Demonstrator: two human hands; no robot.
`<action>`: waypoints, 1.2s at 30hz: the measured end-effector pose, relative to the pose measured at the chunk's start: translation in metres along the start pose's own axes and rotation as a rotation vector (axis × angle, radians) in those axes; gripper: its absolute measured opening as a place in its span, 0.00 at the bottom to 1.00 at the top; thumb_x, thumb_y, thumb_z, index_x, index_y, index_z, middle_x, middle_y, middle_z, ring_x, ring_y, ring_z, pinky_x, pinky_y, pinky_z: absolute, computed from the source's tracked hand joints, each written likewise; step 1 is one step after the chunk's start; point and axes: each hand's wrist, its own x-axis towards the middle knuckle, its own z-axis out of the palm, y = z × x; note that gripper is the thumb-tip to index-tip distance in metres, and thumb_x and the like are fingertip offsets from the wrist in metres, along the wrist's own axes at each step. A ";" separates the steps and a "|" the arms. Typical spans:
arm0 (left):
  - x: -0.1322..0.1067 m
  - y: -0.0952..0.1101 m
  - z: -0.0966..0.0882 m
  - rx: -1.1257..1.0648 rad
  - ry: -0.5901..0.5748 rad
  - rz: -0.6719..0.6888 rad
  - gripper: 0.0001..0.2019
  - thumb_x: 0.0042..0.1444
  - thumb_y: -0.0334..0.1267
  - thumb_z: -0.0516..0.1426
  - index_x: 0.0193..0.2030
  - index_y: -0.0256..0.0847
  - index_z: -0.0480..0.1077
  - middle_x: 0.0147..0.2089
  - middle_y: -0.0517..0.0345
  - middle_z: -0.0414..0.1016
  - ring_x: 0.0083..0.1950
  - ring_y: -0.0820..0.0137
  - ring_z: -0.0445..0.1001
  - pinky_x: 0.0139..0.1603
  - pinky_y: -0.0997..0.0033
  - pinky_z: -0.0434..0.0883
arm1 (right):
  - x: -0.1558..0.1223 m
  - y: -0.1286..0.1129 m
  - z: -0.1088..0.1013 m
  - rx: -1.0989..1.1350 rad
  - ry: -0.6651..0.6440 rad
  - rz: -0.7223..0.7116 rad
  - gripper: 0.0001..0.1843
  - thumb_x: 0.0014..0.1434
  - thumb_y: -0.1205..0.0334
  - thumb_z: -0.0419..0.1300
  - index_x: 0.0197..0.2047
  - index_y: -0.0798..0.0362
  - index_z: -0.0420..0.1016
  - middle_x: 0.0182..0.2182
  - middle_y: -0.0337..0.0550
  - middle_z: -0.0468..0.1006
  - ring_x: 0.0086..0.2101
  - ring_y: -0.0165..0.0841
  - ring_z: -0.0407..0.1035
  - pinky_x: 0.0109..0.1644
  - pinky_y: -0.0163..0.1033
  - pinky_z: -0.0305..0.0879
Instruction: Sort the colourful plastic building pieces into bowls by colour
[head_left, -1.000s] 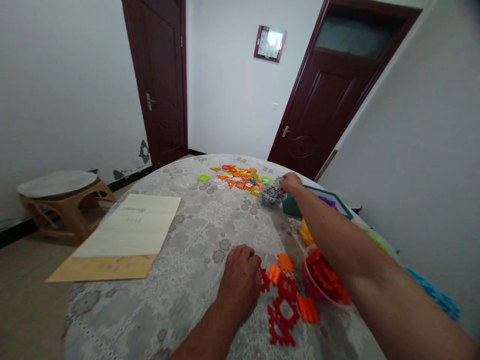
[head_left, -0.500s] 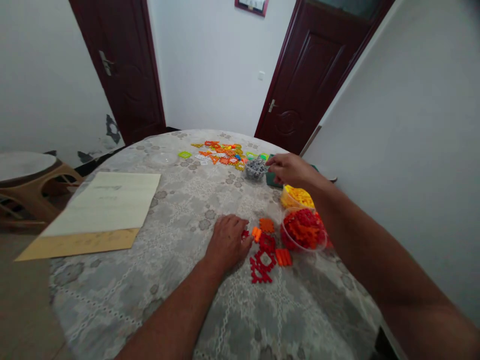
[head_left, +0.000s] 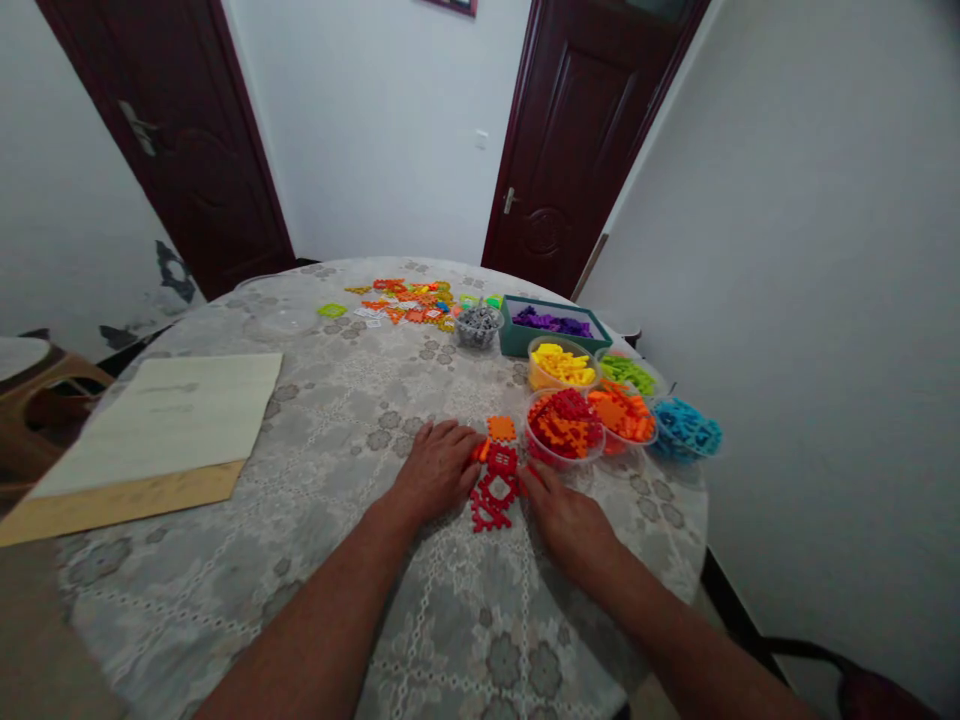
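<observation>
A flat assembly of red lattice pieces (head_left: 491,492) lies on the lace tablecloth (head_left: 360,420), with an orange piece (head_left: 501,428) just beyond it. My left hand (head_left: 435,465) rests flat on the cloth, fingers stretched out and touching the assembly's left edge. My right hand (head_left: 566,515) sits at the assembly's right edge. Its fingers are bunched together at the red pieces, and what they pinch is hidden.
Clear bowls stand to the right: red pieces (head_left: 564,425), orange (head_left: 621,413), blue (head_left: 684,430), yellow (head_left: 561,363), green (head_left: 628,372). Farther back are a teal box of purple pieces (head_left: 551,322), a grey-piece bowl (head_left: 478,325) and scattered pieces (head_left: 409,298). Paper (head_left: 172,405) lies left.
My right hand has drawn back from the grey-piece bowl to the red assembly. The view has tilted down and right, bringing more bowls into sight. My left hand has stayed by the assembly.
</observation>
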 end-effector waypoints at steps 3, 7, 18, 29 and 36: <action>0.003 0.000 -0.003 -0.023 0.019 0.039 0.14 0.63 0.36 0.61 0.55 0.46 0.76 0.54 0.51 0.80 0.60 0.57 0.72 0.67 0.51 0.63 | 0.000 0.001 -0.001 0.047 0.025 0.025 0.28 0.69 0.71 0.49 0.71 0.50 0.67 0.66 0.60 0.69 0.47 0.42 0.80 0.45 0.44 0.78; 0.005 -0.003 -0.004 -0.030 0.049 0.038 0.10 0.62 0.35 0.60 0.49 0.42 0.76 0.48 0.50 0.80 0.53 0.58 0.74 0.59 0.54 0.68 | -0.016 0.007 -0.009 0.224 0.089 -0.060 0.23 0.69 0.63 0.57 0.65 0.52 0.72 0.56 0.55 0.76 0.47 0.42 0.78 0.50 0.45 0.76; 0.007 -0.014 0.003 -0.065 0.140 -0.024 0.15 0.62 0.38 0.58 0.54 0.40 0.74 0.49 0.47 0.77 0.50 0.57 0.74 0.54 0.55 0.71 | -0.005 0.129 -0.057 0.339 0.831 0.186 0.24 0.66 0.57 0.58 0.62 0.57 0.74 0.54 0.58 0.79 0.46 0.42 0.76 0.57 0.52 0.73; 0.005 -0.011 0.002 -0.132 0.124 -0.090 0.19 0.60 0.40 0.61 0.58 0.40 0.73 0.52 0.47 0.79 0.52 0.57 0.75 0.57 0.53 0.72 | -0.010 0.117 -0.027 0.322 0.973 0.187 0.16 0.69 0.60 0.54 0.52 0.54 0.80 0.52 0.56 0.82 0.54 0.45 0.76 0.64 0.54 0.70; 0.000 0.005 -0.008 -0.264 0.229 0.021 0.26 0.62 0.40 0.65 0.66 0.44 0.68 0.57 0.47 0.78 0.61 0.57 0.73 0.66 0.51 0.70 | -0.011 0.009 -0.018 0.615 0.538 -0.198 0.19 0.71 0.61 0.57 0.62 0.49 0.76 0.56 0.51 0.82 0.50 0.40 0.79 0.57 0.48 0.75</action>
